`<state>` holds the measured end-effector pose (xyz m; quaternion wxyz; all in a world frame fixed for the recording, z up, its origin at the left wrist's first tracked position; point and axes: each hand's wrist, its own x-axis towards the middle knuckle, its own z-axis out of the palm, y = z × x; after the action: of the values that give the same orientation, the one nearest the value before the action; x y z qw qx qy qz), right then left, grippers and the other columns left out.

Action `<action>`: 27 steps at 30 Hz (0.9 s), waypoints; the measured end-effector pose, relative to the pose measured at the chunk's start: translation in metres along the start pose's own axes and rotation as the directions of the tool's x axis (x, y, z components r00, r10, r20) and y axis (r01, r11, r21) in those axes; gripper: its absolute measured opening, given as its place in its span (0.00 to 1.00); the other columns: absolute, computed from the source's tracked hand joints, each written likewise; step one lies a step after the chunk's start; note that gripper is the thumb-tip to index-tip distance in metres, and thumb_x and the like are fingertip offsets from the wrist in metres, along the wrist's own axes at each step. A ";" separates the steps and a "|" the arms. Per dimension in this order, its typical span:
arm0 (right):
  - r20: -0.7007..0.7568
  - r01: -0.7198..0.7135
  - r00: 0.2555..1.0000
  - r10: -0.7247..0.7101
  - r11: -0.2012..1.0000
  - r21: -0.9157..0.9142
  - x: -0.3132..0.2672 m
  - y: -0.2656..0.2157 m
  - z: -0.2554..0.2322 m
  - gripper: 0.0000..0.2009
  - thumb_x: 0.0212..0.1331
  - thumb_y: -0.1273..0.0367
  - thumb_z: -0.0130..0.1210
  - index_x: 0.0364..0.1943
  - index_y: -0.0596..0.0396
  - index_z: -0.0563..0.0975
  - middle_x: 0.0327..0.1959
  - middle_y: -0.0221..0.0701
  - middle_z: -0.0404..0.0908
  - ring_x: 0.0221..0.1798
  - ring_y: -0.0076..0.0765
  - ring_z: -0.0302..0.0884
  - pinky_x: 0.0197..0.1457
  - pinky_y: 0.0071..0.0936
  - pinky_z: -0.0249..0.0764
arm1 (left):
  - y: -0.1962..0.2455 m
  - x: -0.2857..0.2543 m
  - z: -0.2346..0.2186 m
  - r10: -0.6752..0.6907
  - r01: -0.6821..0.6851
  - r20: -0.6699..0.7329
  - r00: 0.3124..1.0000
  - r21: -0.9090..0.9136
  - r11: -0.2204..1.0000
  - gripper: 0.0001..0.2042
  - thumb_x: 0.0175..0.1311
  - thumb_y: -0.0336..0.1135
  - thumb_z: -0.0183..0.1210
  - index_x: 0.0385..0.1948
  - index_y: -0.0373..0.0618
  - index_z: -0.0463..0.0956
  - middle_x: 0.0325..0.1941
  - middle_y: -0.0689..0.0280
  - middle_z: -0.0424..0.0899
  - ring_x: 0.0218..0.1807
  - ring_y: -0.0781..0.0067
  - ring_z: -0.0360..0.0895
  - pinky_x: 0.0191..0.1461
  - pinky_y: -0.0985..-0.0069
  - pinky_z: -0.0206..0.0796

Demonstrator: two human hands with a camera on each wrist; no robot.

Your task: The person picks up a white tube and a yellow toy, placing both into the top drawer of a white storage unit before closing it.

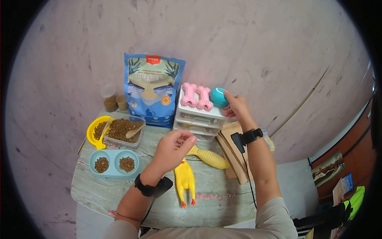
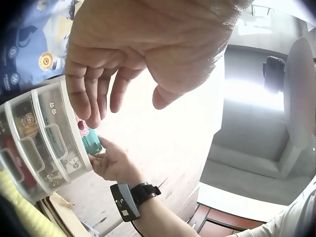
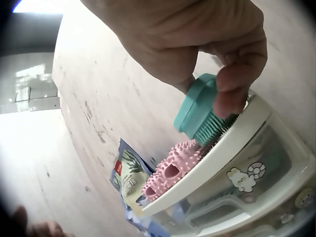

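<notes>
My right hand [image 1: 237, 106] pinches a round teal pet brush [image 3: 198, 106] by its edge, bristles down, at the top of the small white drawer unit [image 1: 197, 123]. Beside the brush lie two pink knobbly bone-shaped chew toys [image 1: 197, 96]. My left hand [image 1: 172, 149] hangs in the air in front of the drawers, fingers loosely bent with nothing in them. Below it on the table are a yellow rubber chicken [image 1: 185, 181] and a yellow textured toy [image 1: 211, 157], partly covered by that hand in the head view.
A blue cat food bag [image 1: 153, 89] stands left of the drawers. Further left are a kibble tub [image 1: 142, 140] with a wooden spoon [image 1: 135, 131], a yellow bowl [image 1: 90, 133] and a light blue double bowl [image 1: 115, 174]. Brown paper bags [image 1: 232, 151] lean right of the drawers.
</notes>
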<state>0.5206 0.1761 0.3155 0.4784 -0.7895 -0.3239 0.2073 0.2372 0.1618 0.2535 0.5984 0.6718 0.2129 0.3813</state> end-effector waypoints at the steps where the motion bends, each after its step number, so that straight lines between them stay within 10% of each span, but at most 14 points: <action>1: -0.003 -0.003 1.000 0.003 1.000 -0.002 -0.001 0.001 0.000 0.25 0.59 0.53 0.55 0.32 0.71 0.74 0.23 0.43 0.78 0.15 0.38 0.76 0.16 0.29 0.75 | 0.001 0.000 0.000 -0.024 0.024 -0.020 0.999 -0.015 1.000 0.12 0.62 0.37 0.60 0.38 0.36 0.77 0.34 0.64 0.82 0.36 0.78 0.78 0.40 0.80 0.71; 7: -0.039 0.138 0.988 -0.147 0.974 -0.178 0.005 0.008 0.006 0.27 0.58 0.51 0.55 0.19 0.67 0.76 0.14 0.38 0.77 0.12 0.34 0.76 0.13 0.28 0.70 | 0.003 -0.001 0.001 -0.002 0.002 0.008 1.000 0.015 1.000 0.12 0.62 0.37 0.60 0.38 0.37 0.78 0.34 0.64 0.82 0.35 0.78 0.78 0.40 0.79 0.70; 16: -0.151 0.236 0.962 -0.229 0.971 0.031 -0.039 0.029 -0.012 0.23 0.59 0.54 0.57 0.38 0.66 0.75 0.22 0.34 0.78 0.16 0.26 0.75 0.15 0.20 0.68 | -0.003 0.000 -0.003 0.054 -0.053 -0.017 0.998 0.064 0.997 0.12 0.62 0.37 0.61 0.38 0.36 0.77 0.33 0.65 0.82 0.34 0.79 0.78 0.39 0.81 0.70; 24: 0.244 0.392 0.917 -0.317 0.829 -0.399 -0.135 0.130 -0.021 0.20 0.53 0.62 0.60 0.46 0.62 0.75 0.30 0.42 0.80 0.32 0.43 0.80 0.37 0.35 0.75 | -0.009 0.002 0.002 0.010 -0.022 0.081 0.997 0.159 0.987 0.10 0.63 0.32 0.59 0.41 0.35 0.75 0.34 0.67 0.81 0.35 0.84 0.77 0.39 0.85 0.70; 27: 0.375 0.590 0.807 -0.456 0.610 -0.529 -0.156 0.154 -0.007 0.19 0.52 0.63 0.60 0.45 0.62 0.76 0.37 0.48 0.79 0.39 0.50 0.79 0.45 0.39 0.74 | -0.011 0.000 0.006 -0.001 -0.022 0.097 0.995 0.233 0.972 0.11 0.62 0.32 0.60 0.41 0.35 0.75 0.34 0.67 0.81 0.33 0.84 0.76 0.38 0.85 0.70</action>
<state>0.4635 0.0101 0.1841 0.1934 -0.7457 -0.6373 0.0176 0.2435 0.1605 0.2430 0.5229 0.7561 0.2236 0.3239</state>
